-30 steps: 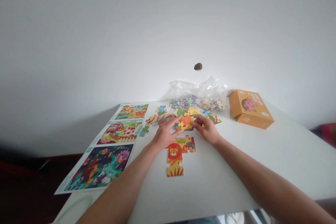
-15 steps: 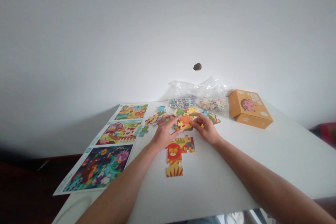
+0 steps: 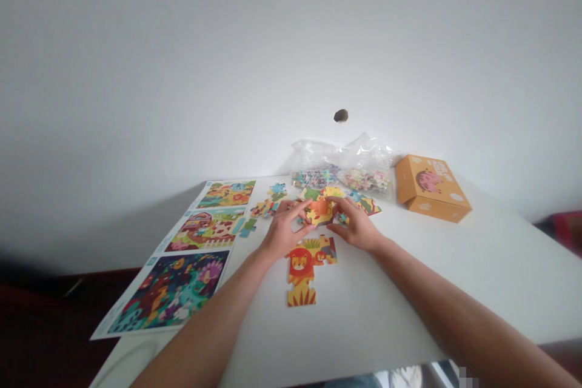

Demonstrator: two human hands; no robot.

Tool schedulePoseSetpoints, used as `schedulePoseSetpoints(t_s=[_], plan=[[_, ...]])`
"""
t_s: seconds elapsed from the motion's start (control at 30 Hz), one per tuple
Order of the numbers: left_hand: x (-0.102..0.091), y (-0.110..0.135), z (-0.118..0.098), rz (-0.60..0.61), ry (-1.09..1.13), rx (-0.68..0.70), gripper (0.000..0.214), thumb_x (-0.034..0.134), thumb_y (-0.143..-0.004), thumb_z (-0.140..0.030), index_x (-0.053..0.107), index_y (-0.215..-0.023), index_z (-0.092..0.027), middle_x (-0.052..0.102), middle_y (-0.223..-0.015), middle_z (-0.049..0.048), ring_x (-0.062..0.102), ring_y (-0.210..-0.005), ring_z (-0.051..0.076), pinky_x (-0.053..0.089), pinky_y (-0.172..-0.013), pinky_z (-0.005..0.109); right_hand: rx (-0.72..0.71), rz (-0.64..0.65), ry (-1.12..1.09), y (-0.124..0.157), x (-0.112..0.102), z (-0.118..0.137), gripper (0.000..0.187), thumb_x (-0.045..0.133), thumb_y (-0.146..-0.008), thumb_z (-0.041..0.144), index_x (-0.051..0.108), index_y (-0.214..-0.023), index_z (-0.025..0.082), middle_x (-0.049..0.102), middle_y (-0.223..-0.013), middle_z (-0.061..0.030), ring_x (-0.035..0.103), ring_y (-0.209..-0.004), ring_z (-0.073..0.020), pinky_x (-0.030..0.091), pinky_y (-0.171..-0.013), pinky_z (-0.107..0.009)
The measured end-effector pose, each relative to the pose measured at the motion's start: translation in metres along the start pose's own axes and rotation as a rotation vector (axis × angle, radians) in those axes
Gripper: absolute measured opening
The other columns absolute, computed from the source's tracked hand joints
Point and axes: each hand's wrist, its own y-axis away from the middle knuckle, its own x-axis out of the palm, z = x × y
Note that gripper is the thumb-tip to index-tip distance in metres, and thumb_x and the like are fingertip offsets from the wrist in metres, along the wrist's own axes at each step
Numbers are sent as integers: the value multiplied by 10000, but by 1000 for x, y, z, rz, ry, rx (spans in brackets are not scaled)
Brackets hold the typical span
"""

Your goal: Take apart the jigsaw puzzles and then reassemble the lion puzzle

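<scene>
Between my two hands is a yellow and orange puzzle piece point(image 3: 321, 212), raised a little off the table. My left hand point(image 3: 287, 225) grips its left edge with thumb and fingers. On the opposite edge, my right hand point(image 3: 353, 223) has its index finger at the top and its thumb low down. Nearer to me lie several joined puzzle pieces point(image 3: 301, 273) with a lion on them. Loose puzzle pieces point(image 3: 276, 190) are scattered behind my hands, some partly covered by them.
A picture sheet point(image 3: 191, 279) with three printed scenes lies along the left table edge. Clear plastic bags point(image 3: 366, 179) of puzzle pieces rest by the wall. An orange box point(image 3: 434, 188) stands at the back right. The white table point(image 3: 364, 321) meets a wall with a hole point(image 3: 341, 116).
My right thumb has shifted down along the puzzle piece, and the right fingers have spread wider around its edge. My left hand has barely moved.
</scene>
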Motion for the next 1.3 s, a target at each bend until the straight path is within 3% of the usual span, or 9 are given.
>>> schedulePoseSetpoints(t_s=[0.93, 1.0, 1.1, 1.2, 1.3], plan=[[-4, -1, -6, 46, 154, -93, 567, 719, -798, -254, 561, -1342, -229, 673, -846, 17, 619, -969, 203, 470, -979, 428, -42, 27, 89, -2, -7, 5, 546, 714, -805, 305, 487, -1296, 230, 613, -939, -68, 549, -924, -236, 453, -847, -368], [-6, -1, -10, 63, 276, -168, 627, 711, -804, -256, 496, -1392, -219, 666, -834, 13, 644, -887, 179, 510, -913, 386, -57, 10, 92, -2, -7, 4, 544, 713, -804, 330, 486, -1287, 224, 601, -946, -68, 548, -918, -234, 453, -845, -370], [-11, 0, -18, 118, 547, -290, 825, 684, -823, -276, 241, -1518, -253, 670, -930, 39, 672, -718, 145, 561, -696, 305, -61, -44, 108, -3, -9, 3, 537, 716, -788, 341, 495, -1259, 210, 581, -977, -75, 542, -923, -234, 456, -850, -377], [-16, 1, -25, 254, 815, -369, 913, 617, -863, -312, -3, -1532, -364, 635, -1157, 116, 681, -564, 133, 537, -481, 250, -37, -110, 134, -2, -10, 0, 538, 719, -773, 354, 506, -1245, 207, 557, -1016, -86, 539, -940, -238, 465, -853, -382], [-17, 3, -29, 397, 933, -432, 945, 568, -887, -306, -143, -1496, -436, 610, -1240, 142, 714, -573, 174, 537, -422, 239, -3, -176, 146, -2, -10, -5, 550, 724, -762, 376, 510, -1243, 215, 538, -1055, -95, 541, -962, -245, 476, -853, -389]])
